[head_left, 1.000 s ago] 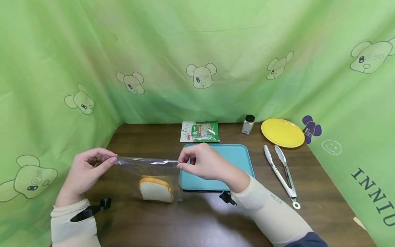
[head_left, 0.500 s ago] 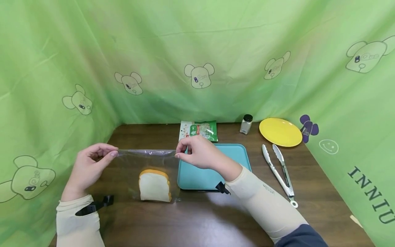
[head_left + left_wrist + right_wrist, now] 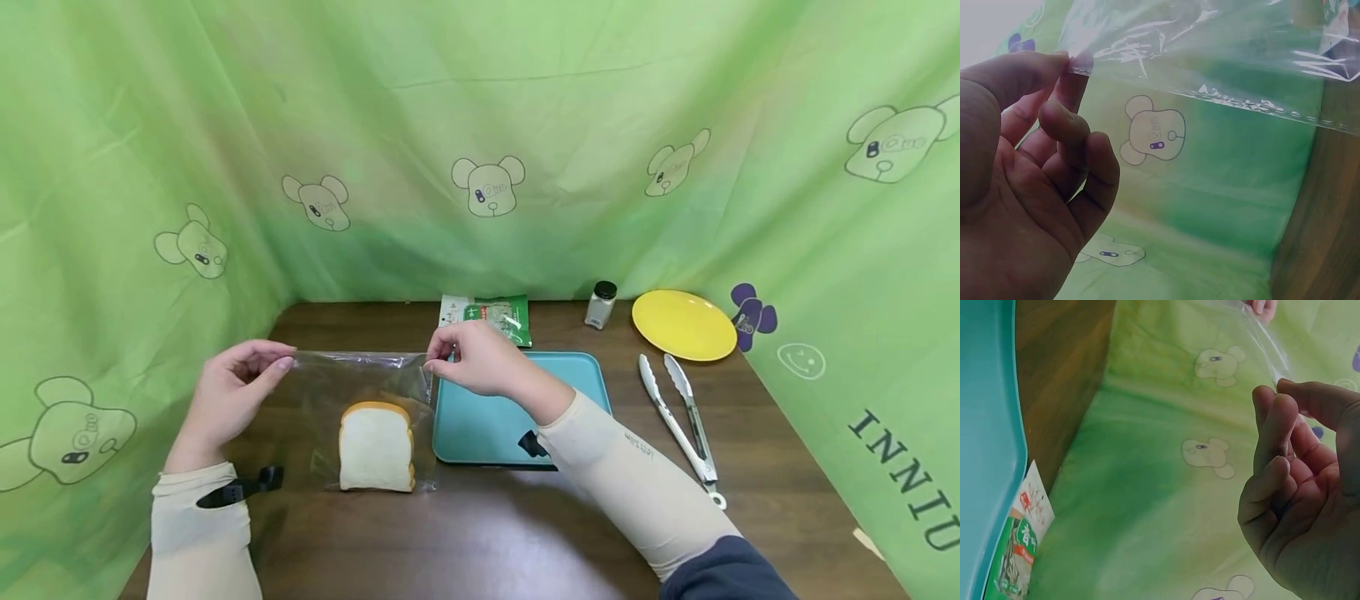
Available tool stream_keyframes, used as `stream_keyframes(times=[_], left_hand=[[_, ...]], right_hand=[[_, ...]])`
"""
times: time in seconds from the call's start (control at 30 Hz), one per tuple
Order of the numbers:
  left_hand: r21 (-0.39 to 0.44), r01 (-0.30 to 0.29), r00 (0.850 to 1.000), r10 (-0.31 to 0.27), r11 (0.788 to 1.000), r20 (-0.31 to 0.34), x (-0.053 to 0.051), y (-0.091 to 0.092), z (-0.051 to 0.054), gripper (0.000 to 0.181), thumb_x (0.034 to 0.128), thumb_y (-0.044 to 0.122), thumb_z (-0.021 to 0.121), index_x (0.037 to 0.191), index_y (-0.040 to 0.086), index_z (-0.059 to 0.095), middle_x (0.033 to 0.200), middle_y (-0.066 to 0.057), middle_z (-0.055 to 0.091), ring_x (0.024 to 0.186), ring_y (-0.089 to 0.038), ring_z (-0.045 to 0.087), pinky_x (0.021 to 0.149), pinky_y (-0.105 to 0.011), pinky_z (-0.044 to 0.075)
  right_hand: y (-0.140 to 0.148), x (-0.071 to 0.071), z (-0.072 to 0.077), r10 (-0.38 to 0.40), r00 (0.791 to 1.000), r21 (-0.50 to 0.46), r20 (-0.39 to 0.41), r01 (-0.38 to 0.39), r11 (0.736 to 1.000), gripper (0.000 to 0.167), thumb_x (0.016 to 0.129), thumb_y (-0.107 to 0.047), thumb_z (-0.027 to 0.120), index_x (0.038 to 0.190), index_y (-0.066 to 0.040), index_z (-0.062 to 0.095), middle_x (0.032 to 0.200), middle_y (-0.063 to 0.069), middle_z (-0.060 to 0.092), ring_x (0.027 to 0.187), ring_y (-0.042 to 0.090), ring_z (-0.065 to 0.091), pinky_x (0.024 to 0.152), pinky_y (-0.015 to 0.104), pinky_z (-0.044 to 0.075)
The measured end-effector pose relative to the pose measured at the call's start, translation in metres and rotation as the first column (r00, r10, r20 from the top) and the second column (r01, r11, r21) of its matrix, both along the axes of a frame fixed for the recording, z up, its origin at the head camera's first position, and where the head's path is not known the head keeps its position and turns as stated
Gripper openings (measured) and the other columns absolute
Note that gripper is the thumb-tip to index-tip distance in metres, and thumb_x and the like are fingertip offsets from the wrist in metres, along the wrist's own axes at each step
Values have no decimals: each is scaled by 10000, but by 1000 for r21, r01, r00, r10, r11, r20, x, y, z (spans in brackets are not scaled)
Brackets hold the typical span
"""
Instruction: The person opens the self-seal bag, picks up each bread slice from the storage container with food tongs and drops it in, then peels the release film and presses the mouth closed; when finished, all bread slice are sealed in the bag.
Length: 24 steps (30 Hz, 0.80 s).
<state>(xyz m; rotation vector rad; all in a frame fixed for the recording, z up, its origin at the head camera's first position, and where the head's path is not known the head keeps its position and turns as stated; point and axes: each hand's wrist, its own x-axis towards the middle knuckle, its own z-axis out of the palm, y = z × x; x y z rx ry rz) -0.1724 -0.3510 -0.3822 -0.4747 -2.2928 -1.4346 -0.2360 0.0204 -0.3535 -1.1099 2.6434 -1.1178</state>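
A clear plastic bag is stretched between both hands, its top edge nearly level. Inside, near the bottom, a slice of bread with an orange-brown crust stands almost upright, its white face toward me. My left hand pinches the bag's left top corner between thumb and forefinger. At the right top corner, my right hand pinches the bag the same way, above the left part of the blue tray. The left wrist view shows the bag's film running from the left fingertips. Whether the bag's bottom touches the table cannot be told.
Behind the tray lies a green and white packet, partly hidden by the right hand. A black-capped jar and a yellow plate stand at the back right. Metal tongs lie right of the tray. Green curtains enclose the table.
Both hands have raised the bag's top edge and moved it away from me. The bread inside has tipped more upright, so more of its white face shows.
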Motion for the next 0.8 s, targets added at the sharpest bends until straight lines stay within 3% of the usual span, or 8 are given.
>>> stream_keyframes(times=[0.13,0.3,0.67,0.8], left_hand=[[10,-22,1000,22,1000,13,-6,0,-3,160,973,-59,700,1130,-61,727,902,-146,732,675,-129,589,572,-235,435],[-10,-88,996,88,996,32,-15,-4,-9,175,966,-24,729,1139,-48,735,919,-136,750,679,-87,591,572,-223,442],[-79,-205,971,213,976,108,-34,-11,-25,196,978,59,750,1134,-59,734,905,-169,747,697,-92,593,613,-199,451],[-106,-212,965,225,972,132,-37,-10,-24,205,985,84,749,1144,-45,735,924,-183,749,713,-75,585,628,-194,455]], right_hand=[[-3,-9,-3,-4,1000,9,14,4,1000,87,987,-240,749,905,-262,731,821,-148,694,642,123,588,622,320,497],[-9,-20,-6,-10,1000,39,21,9,999,95,993,-257,740,900,-256,719,812,-139,695,687,123,614,640,321,514],[-23,-35,-17,-5,1000,64,27,3,998,102,991,-213,740,891,-218,718,799,-100,693,722,115,631,665,304,525],[-27,-41,-20,-11,1000,77,29,8,997,106,990,-201,738,886,-213,719,803,-91,692,749,113,630,685,301,524]])
